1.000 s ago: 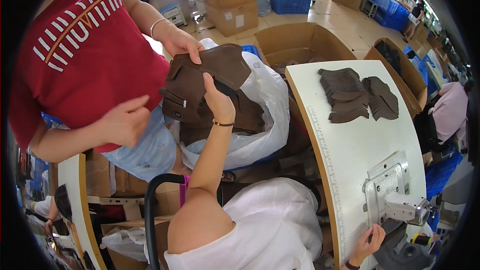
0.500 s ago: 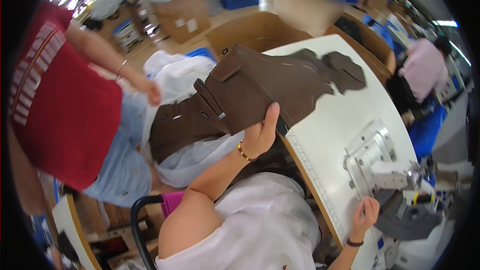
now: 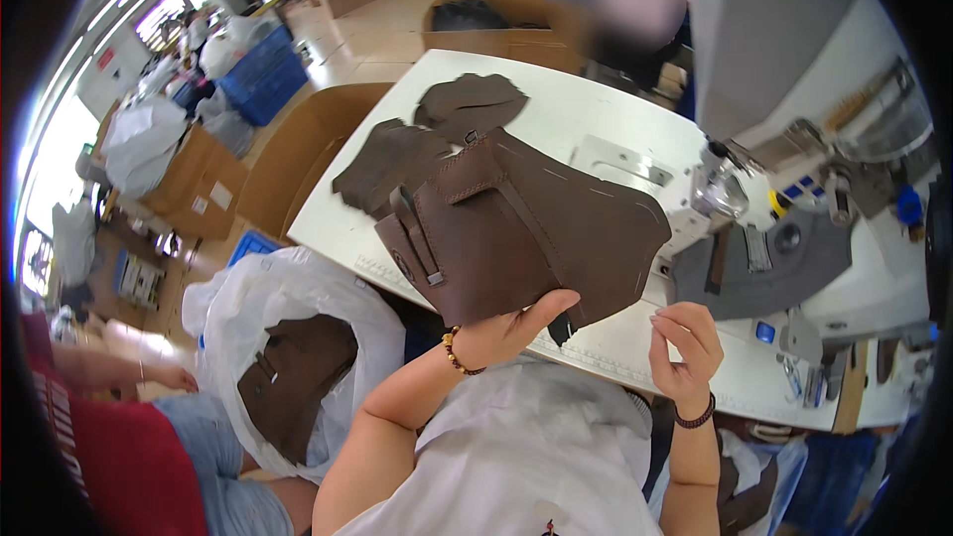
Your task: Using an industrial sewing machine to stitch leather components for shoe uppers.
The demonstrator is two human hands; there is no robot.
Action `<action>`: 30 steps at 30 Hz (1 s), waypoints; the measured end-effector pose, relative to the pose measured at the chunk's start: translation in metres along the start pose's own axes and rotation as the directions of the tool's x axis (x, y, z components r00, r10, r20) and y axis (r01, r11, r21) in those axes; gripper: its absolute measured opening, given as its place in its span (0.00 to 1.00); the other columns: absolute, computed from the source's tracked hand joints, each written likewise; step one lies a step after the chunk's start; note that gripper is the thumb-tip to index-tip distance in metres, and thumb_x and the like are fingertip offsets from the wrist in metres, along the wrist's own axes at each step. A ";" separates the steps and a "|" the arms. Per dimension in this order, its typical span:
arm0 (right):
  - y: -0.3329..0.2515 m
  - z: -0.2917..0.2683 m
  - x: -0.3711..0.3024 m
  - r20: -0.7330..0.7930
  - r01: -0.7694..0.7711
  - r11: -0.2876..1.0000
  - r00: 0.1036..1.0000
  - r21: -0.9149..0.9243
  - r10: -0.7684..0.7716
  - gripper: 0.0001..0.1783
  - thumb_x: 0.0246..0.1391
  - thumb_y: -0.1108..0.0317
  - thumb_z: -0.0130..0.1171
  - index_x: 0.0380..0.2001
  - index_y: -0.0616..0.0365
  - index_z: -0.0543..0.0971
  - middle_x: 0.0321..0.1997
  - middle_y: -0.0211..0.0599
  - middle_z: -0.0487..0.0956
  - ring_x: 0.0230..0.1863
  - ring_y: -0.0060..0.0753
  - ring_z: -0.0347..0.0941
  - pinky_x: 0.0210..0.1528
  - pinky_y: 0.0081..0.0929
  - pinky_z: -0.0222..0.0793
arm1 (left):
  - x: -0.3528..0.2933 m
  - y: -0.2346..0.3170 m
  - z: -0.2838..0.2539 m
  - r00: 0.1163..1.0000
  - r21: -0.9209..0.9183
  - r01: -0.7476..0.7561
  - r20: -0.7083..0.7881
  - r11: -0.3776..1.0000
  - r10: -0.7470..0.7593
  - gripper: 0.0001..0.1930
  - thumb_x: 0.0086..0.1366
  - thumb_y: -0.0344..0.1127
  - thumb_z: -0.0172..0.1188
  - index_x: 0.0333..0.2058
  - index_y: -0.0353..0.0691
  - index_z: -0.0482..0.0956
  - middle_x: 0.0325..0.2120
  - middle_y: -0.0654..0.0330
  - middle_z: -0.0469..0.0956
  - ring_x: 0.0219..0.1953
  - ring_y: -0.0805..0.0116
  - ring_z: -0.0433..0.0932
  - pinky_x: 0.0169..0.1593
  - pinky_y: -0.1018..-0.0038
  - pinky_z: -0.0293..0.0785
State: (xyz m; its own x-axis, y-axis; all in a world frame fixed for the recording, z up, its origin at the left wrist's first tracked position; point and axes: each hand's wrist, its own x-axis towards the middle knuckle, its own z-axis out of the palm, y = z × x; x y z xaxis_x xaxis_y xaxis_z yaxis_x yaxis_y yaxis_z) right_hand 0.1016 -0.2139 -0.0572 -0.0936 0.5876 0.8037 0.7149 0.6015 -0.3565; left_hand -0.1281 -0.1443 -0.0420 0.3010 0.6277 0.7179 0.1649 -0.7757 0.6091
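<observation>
My left hand [image 3: 511, 331] grips the lower edge of a brown leather-like panel [image 3: 586, 228], thumb on top and fingers beneath. The panel is held tilted above the white table and has a stitched flap [image 3: 467, 172], a narrow strap loop [image 3: 415, 228] and pale dashes along its outer edge. To the right of the panel and apart from it, my right hand [image 3: 685, 347] is raised over the table's near edge. Its fingers are loosely bent, with the thumb apart and nothing visible between them. More brown pieces [image 3: 387, 164] lie in loose piles behind the panel.
A sewing machine [image 3: 710, 189] stands at the table's right, beside a grey curved piece [image 3: 794, 258]. On the left, a white plastic bag [image 3: 342, 278] holds brown pieces next to a person in a red shirt [image 3: 129, 447]. Cardboard boxes [image 3: 298, 154] stand behind the white table [image 3: 576, 99].
The view has swung right toward the machine. My left hand still holds the panel, now separate from the piles on the table. My right hand has come up closer to the panel.
</observation>
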 end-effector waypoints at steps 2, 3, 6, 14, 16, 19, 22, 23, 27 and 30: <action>-0.006 -0.003 0.002 0.014 0.009 1.000 1.000 0.026 -0.009 0.12 0.30 0.83 0.58 0.25 0.63 0.79 0.29 0.40 0.76 0.30 0.40 0.72 0.31 0.28 0.69 | 0.002 0.002 0.008 0.991 -0.247 0.127 0.062 0.961 -0.115 0.11 0.56 0.32 0.63 0.36 0.33 0.78 0.30 0.60 0.79 0.30 0.69 0.76 0.34 0.77 0.71; -0.009 -0.005 0.002 0.007 0.008 1.000 1.000 0.023 -0.008 0.13 0.28 0.83 0.58 0.25 0.63 0.79 0.29 0.40 0.76 0.30 0.39 0.73 0.30 0.27 0.70 | 0.002 0.002 0.012 0.988 -0.233 0.138 0.105 0.963 -0.116 0.11 0.56 0.32 0.63 0.36 0.33 0.78 0.30 0.60 0.79 0.30 0.69 0.76 0.34 0.77 0.71; -0.014 -0.008 0.002 0.001 0.003 1.000 1.000 0.026 -0.003 0.13 0.28 0.83 0.58 0.25 0.63 0.79 0.29 0.39 0.76 0.29 0.39 0.73 0.29 0.27 0.70 | 0.003 0.004 0.023 0.986 -0.288 0.160 0.095 0.944 -0.138 0.11 0.57 0.32 0.63 0.37 0.33 0.78 0.31 0.60 0.79 0.32 0.69 0.76 0.35 0.77 0.71; -0.013 -0.012 -0.004 -0.053 -0.044 0.999 0.998 0.032 0.046 0.13 0.28 0.84 0.57 0.25 0.64 0.79 0.27 0.40 0.77 0.29 0.38 0.73 0.29 0.26 0.70 | 0.004 0.002 0.031 0.987 -0.337 0.138 0.130 0.931 -0.099 0.13 0.56 0.34 0.64 0.38 0.33 0.77 0.34 0.61 0.79 0.34 0.69 0.76 0.37 0.76 0.71; -0.012 -0.011 -0.006 -0.035 -0.057 0.998 0.998 0.033 0.059 0.13 0.29 0.84 0.57 0.25 0.64 0.80 0.27 0.40 0.77 0.29 0.38 0.73 0.29 0.26 0.69 | 0.003 0.002 0.032 0.981 -0.312 0.158 0.162 0.937 -0.112 0.13 0.56 0.34 0.64 0.38 0.33 0.77 0.34 0.61 0.79 0.33 0.69 0.76 0.36 0.76 0.71; -0.011 -0.011 -0.008 -0.033 -0.073 0.997 0.997 0.039 0.074 0.12 0.30 0.84 0.57 0.25 0.64 0.80 0.27 0.40 0.77 0.29 0.38 0.73 0.29 0.26 0.69 | 0.002 0.000 0.030 0.973 -0.288 0.161 0.208 0.944 -0.102 0.14 0.54 0.31 0.65 0.39 0.33 0.77 0.35 0.61 0.78 0.35 0.70 0.75 0.38 0.76 0.71; -0.010 -0.011 -0.009 -0.031 -0.084 0.996 0.996 0.038 0.085 0.12 0.30 0.84 0.58 0.25 0.64 0.80 0.27 0.40 0.77 0.29 0.38 0.73 0.29 0.26 0.69 | 0.002 0.000 0.029 0.962 -0.224 0.143 0.261 0.964 -0.082 0.16 0.51 0.28 0.67 0.40 0.33 0.76 0.37 0.60 0.77 0.37 0.70 0.75 0.41 0.76 0.70; -0.010 -0.011 -0.009 -0.050 -0.079 0.996 0.995 0.047 0.082 0.12 0.30 0.84 0.58 0.25 0.64 0.80 0.27 0.40 0.77 0.29 0.38 0.73 0.29 0.26 0.69 | 0.002 0.000 0.030 0.972 -0.208 0.097 0.231 0.973 -0.047 0.16 0.50 0.28 0.67 0.39 0.33 0.77 0.37 0.61 0.77 0.36 0.70 0.75 0.40 0.76 0.70; -0.010 -0.012 -0.009 -0.051 -0.084 0.995 0.995 0.047 0.086 0.12 0.30 0.83 0.58 0.25 0.64 0.80 0.27 0.40 0.77 0.29 0.38 0.73 0.29 0.26 0.69 | 0.004 -0.001 0.032 0.974 -0.196 0.101 0.217 0.975 -0.057 0.14 0.51 0.35 0.68 0.35 0.35 0.78 0.31 0.62 0.79 0.31 0.70 0.76 0.34 0.76 0.70; -0.011 -0.012 -0.010 -0.055 -0.084 0.995 0.995 0.046 0.086 0.12 0.31 0.83 0.58 0.25 0.64 0.80 0.28 0.40 0.77 0.29 0.38 0.73 0.30 0.26 0.69 | 0.004 -0.002 0.033 0.974 -0.214 0.095 0.222 0.972 -0.046 0.14 0.51 0.34 0.68 0.35 0.36 0.79 0.32 0.62 0.79 0.32 0.70 0.76 0.34 0.76 0.71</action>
State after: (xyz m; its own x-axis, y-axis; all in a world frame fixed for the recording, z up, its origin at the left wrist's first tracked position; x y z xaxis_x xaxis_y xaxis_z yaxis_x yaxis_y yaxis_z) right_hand 0.1029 -0.2325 -0.0556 0.0067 0.6068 0.7948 0.6880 0.5740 -0.4441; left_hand -0.0960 -0.1431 -0.0516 0.4942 0.6326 0.5963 -0.0120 -0.6809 0.7322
